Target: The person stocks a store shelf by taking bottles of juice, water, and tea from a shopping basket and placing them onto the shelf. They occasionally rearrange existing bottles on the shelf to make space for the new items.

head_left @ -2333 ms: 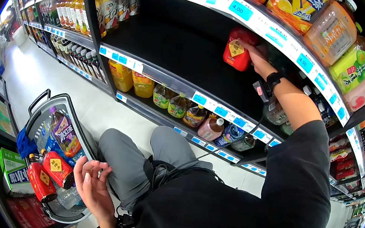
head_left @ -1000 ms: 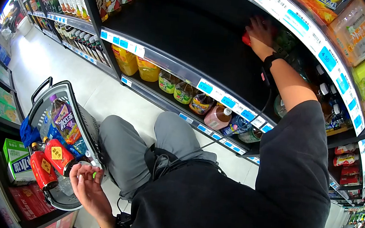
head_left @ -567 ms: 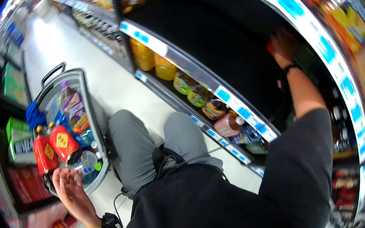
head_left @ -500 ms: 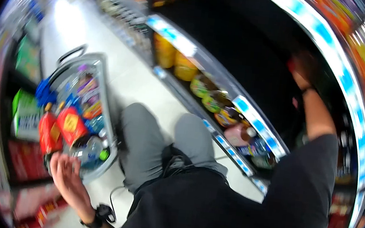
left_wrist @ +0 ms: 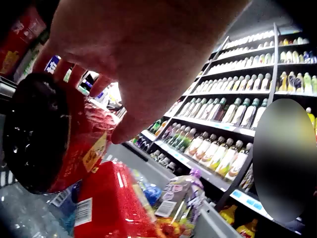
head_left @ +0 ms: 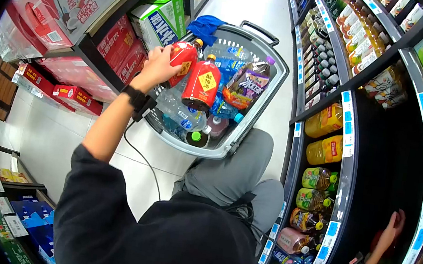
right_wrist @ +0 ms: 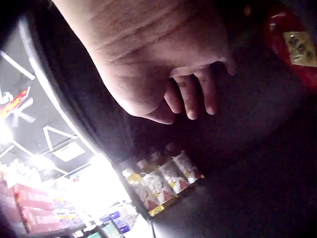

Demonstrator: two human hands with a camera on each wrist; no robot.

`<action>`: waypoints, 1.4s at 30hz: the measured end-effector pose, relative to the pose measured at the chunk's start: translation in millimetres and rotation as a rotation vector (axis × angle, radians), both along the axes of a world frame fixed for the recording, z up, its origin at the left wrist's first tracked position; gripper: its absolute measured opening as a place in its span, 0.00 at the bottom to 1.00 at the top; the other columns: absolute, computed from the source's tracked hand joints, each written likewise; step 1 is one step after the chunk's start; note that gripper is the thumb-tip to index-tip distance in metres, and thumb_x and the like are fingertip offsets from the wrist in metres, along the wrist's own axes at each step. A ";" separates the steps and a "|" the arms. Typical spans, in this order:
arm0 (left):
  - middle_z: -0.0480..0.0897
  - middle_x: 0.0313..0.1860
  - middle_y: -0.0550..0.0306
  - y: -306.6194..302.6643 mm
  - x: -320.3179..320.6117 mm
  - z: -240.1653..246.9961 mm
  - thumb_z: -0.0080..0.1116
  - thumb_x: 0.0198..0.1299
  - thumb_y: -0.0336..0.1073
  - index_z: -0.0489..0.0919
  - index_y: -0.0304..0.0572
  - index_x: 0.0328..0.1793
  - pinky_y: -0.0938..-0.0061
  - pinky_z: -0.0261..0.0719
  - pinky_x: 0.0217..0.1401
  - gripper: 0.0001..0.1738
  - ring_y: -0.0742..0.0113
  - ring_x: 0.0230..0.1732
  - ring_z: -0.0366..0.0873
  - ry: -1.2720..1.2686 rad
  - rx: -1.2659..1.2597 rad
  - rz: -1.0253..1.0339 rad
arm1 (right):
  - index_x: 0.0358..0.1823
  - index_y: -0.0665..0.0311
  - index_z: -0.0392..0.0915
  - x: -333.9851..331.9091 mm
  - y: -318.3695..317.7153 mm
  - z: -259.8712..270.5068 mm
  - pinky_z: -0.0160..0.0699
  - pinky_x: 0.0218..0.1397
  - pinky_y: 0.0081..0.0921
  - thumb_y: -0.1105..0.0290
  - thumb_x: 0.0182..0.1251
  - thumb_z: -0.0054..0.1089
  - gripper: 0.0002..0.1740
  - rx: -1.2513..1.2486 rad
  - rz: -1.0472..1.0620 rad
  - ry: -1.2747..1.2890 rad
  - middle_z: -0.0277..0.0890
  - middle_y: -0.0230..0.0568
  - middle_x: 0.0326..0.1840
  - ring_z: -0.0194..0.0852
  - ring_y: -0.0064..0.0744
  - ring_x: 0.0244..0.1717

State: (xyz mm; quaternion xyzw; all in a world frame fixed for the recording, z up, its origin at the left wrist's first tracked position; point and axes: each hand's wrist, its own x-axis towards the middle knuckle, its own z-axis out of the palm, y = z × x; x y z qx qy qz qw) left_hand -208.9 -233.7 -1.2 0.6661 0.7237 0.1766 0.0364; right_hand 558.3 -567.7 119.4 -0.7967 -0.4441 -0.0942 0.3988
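My left hand (head_left: pixel 157 67) grips a red bottle (head_left: pixel 185 56) at the basket's near-left side. In the left wrist view, the fingers and thumb (left_wrist: pixel 130 124) lie round that bottle's red body (left_wrist: pixel 81 144), its dark base towards the camera. A second red bottle (head_left: pixel 202 85) with a yellow label lies beside it, on clear bottles in the grey basket (head_left: pixel 270 94). Inside the dark shelf, my right hand (head_left: pixel 389 233) holds nothing; in the right wrist view its fingers (right_wrist: pixel 190 96) hang loosely bent, apart from a red bottle (right_wrist: pixel 292 42) at the right.
A blue cloth (head_left: pixel 205 28) hangs on the basket's rim. Green and white carton (head_left: pixel 159 21) and red cartons (head_left: pixel 122 43) stand on the left shelf. Drink bottles line the lower right shelf (head_left: pixel 339 199). A cable (head_left: pixel 148 161) runs from my left wrist.
The view has turned left towards the basket. My left hand has moved from beside the basket onto a red bottle. My right hand has let go of the red bottle in the shelf.
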 end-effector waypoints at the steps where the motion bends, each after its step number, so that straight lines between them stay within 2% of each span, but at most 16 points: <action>1: 0.70 0.61 0.40 9.3 0.7 -5.5 0.69 0.48 0.52 0.65 0.47 0.71 0.52 0.72 0.63 0.44 0.43 0.65 0.68 0.005 -0.076 0.014 | 0.58 0.67 0.75 -43.1 8.8 12.0 0.69 0.64 0.30 0.66 0.73 0.56 0.17 -0.021 -0.026 -0.057 0.78 0.47 0.55 0.75 0.37 0.58; 3: 0.73 0.60 0.40 24.9 1.8 -12.0 0.72 0.45 0.53 0.62 0.45 0.72 0.53 0.74 0.61 0.50 0.41 0.63 0.71 0.022 -0.071 0.037 | 0.56 0.67 0.77 -89.6 12.7 19.4 0.71 0.62 0.29 0.67 0.72 0.56 0.16 -0.047 0.039 -0.128 0.79 0.45 0.52 0.76 0.35 0.55; 10: 0.81 0.49 0.38 13.3 12.6 -3.5 0.78 0.35 0.50 0.66 0.40 0.66 0.53 0.76 0.55 0.51 0.40 0.54 0.77 -0.119 0.114 0.059 | 0.41 0.72 0.78 -213.6 18.2 39.5 0.74 0.46 0.26 0.77 0.67 0.57 0.06 -0.056 0.303 -0.214 0.79 0.44 0.37 0.78 0.33 0.39; 13: 0.80 0.49 0.41 3.3 12.3 -8.3 0.77 0.35 0.50 0.68 0.47 0.66 0.52 0.76 0.55 0.49 0.39 0.54 0.76 -0.222 0.312 0.035 | 0.38 0.70 0.77 -238.2 20.8 44.6 0.73 0.41 0.32 0.79 0.60 0.60 0.05 -0.041 0.406 -0.296 0.77 0.46 0.32 0.77 0.42 0.35; 15: 0.82 0.49 0.42 -0.3 7.1 -6.2 0.78 0.34 0.49 0.71 0.45 0.63 0.54 0.78 0.53 0.46 0.41 0.50 0.80 -0.306 0.344 0.032 | 0.36 0.68 0.78 -254.9 22.5 53.3 0.72 0.39 0.35 0.80 0.54 0.62 0.08 -0.039 0.495 -0.347 0.77 0.43 0.28 0.76 0.45 0.32; 17: 0.84 0.48 0.47 -9.1 5.8 1.6 0.77 0.38 0.31 0.72 0.37 0.61 0.66 0.82 0.50 0.40 0.57 0.46 0.84 -0.846 0.301 -0.123 | 0.37 0.66 0.79 -268.9 24.1 56.5 0.72 0.38 0.35 0.79 0.53 0.64 0.09 -0.057 0.557 -0.355 0.78 0.41 0.28 0.77 0.44 0.31; 18: 0.84 0.48 0.50 -31.5 19.9 30.0 0.76 0.39 0.26 0.71 0.33 0.60 0.68 0.81 0.52 0.38 0.64 0.47 0.83 -0.949 0.242 -0.141 | 0.38 0.65 0.80 -275.4 26.4 58.0 0.73 0.38 0.35 0.79 0.52 0.64 0.10 -0.059 0.607 -0.361 0.78 0.40 0.28 0.78 0.43 0.31; 23: 0.79 0.56 0.48 -115.1 72.4 94.0 0.79 0.37 0.28 0.64 0.30 0.70 0.67 0.79 0.59 0.51 0.61 0.54 0.80 -1.074 0.120 -0.380 | 0.42 0.63 0.81 -311.7 47.1 54.5 0.77 0.42 0.34 0.68 0.54 0.69 0.14 -0.081 0.864 -0.465 0.80 0.41 0.36 0.80 0.40 0.37; 25: 0.76 0.61 0.47 -145.3 101.7 110.3 0.80 0.36 0.29 0.61 0.30 0.72 0.66 0.77 0.63 0.54 0.60 0.59 0.77 -1.068 0.142 -0.540 | 0.53 0.63 0.78 -326.8 55.0 42.0 0.78 0.45 0.35 0.62 0.58 0.68 0.23 -0.101 0.954 -0.329 0.80 0.43 0.43 0.80 0.44 0.42; 27: 0.72 0.65 0.46 -170.4 129.7 113.3 0.81 0.36 0.29 0.60 0.30 0.74 0.65 0.75 0.66 0.56 0.60 0.63 0.74 -1.158 0.107 -0.609 | 0.66 0.63 0.67 -343.9 59.2 31.6 0.79 0.49 0.34 0.56 0.58 0.69 0.37 -0.193 0.988 -0.029 0.76 0.49 0.54 0.78 0.47 0.51; 30: 0.70 0.67 0.45 -197.8 162.2 111.9 0.81 0.35 0.29 0.57 0.29 0.74 0.63 0.73 0.68 0.59 0.58 0.66 0.72 -1.348 -0.031 -0.725 | 0.75 0.66 0.51 -358.6 60.0 8.8 0.77 0.57 0.34 0.49 0.57 0.72 0.53 -0.354 1.050 0.450 0.64 0.56 0.67 0.70 0.44 0.64; 31: 0.70 0.67 0.45 -204.4 171.8 110.1 0.82 0.35 0.29 0.57 0.29 0.75 0.63 0.72 0.69 0.59 0.58 0.66 0.72 -1.408 -0.090 -0.756 | 0.75 0.66 0.51 -362.8 57.3 4.0 0.77 0.57 0.34 0.49 0.57 0.72 0.53 -0.339 1.007 0.461 0.64 0.56 0.67 0.70 0.44 0.64; 33: 0.72 0.66 0.46 -211.2 190.6 107.0 0.81 0.36 0.29 0.57 0.30 0.75 0.64 0.72 0.68 0.59 0.59 0.66 0.72 -1.409 -0.147 -0.867 | 0.74 0.68 0.51 -369.1 48.4 -4.0 0.76 0.60 0.37 0.52 0.55 0.75 0.54 -0.261 1.017 0.806 0.64 0.55 0.67 0.68 0.43 0.66; 35: 0.73 0.65 0.46 -222.2 212.9 103.2 0.81 0.36 0.30 0.57 0.30 0.75 0.65 0.73 0.67 0.58 0.60 0.64 0.74 -1.479 -0.276 -0.810 | 0.71 0.70 0.53 -370.3 39.2 -1.2 0.73 0.64 0.35 0.56 0.54 0.77 0.52 -0.122 1.021 1.053 0.67 0.50 0.65 0.68 0.37 0.65; 39: 0.73 0.65 0.46 -230.1 250.0 99.8 0.75 0.42 0.25 0.54 0.29 0.77 0.66 0.72 0.67 0.55 0.60 0.64 0.74 -1.575 -0.495 -0.810 | 0.65 0.70 0.63 -352.2 21.4 -3.7 0.71 0.65 0.31 0.57 0.54 0.78 0.43 0.019 0.842 1.271 0.73 0.46 0.59 0.70 0.32 0.62; 42: 0.70 0.69 0.43 -232.3 264.4 100.3 0.62 0.59 0.29 0.50 0.32 0.79 0.66 0.67 0.71 0.46 0.58 0.67 0.71 -1.645 -0.644 -0.941 | 0.62 0.70 0.69 -339.6 1.9 3.7 0.73 0.63 0.30 0.55 0.55 0.76 0.39 0.125 0.656 1.321 0.74 0.46 0.58 0.73 0.33 0.60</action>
